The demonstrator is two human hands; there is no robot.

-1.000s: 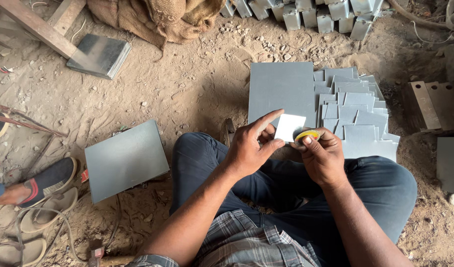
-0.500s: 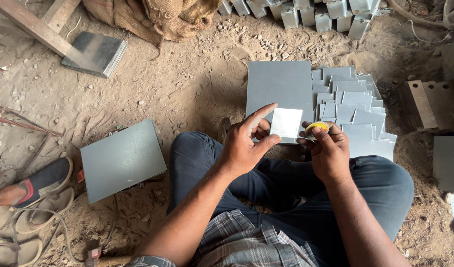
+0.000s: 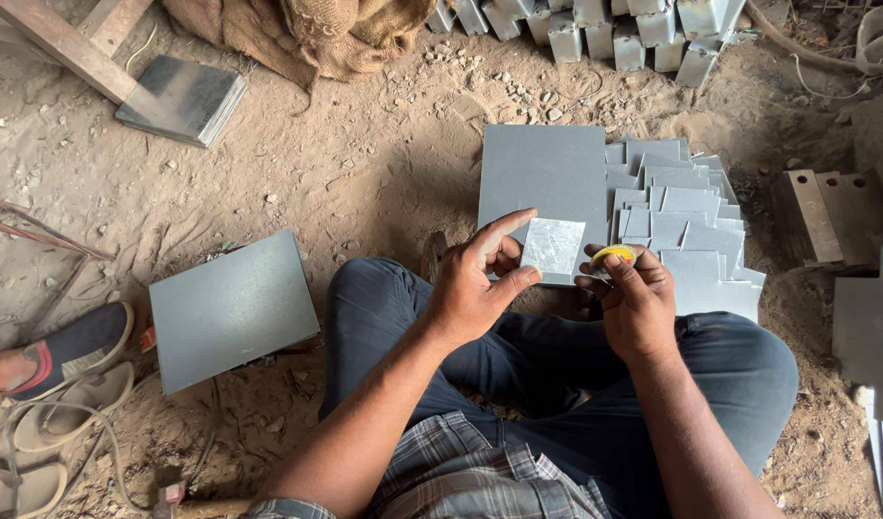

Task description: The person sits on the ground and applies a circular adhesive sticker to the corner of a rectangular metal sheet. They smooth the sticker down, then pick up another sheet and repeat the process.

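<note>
My left hand [image 3: 475,284] pinches a small shiny square metal piece [image 3: 553,247] by its edge, face up, above my crossed legs in dark trousers. Just to its right, my right hand [image 3: 634,298] is curled around a small yellow roll [image 3: 614,255], which looks like tape, a short gap from the piece. Beyond both hands a large grey metal sheet [image 3: 542,173] lies on the sandy ground, with a heap of several small grey cut pieces [image 3: 682,226] spread beside it.
Another grey sheet stack [image 3: 232,309] lies at my left knee. Someone's sandalled foot [image 3: 62,351] and loose sandals sit at far left. A sheet stack [image 3: 182,99], wooden beams, sacking [image 3: 302,34], folded metal boxes [image 3: 605,29] at the back, and metal brackets [image 3: 831,216] at right.
The left hand has turned the small metal piece to face up more flatly. The right hand with the yellow roll has drawn slightly away from it.
</note>
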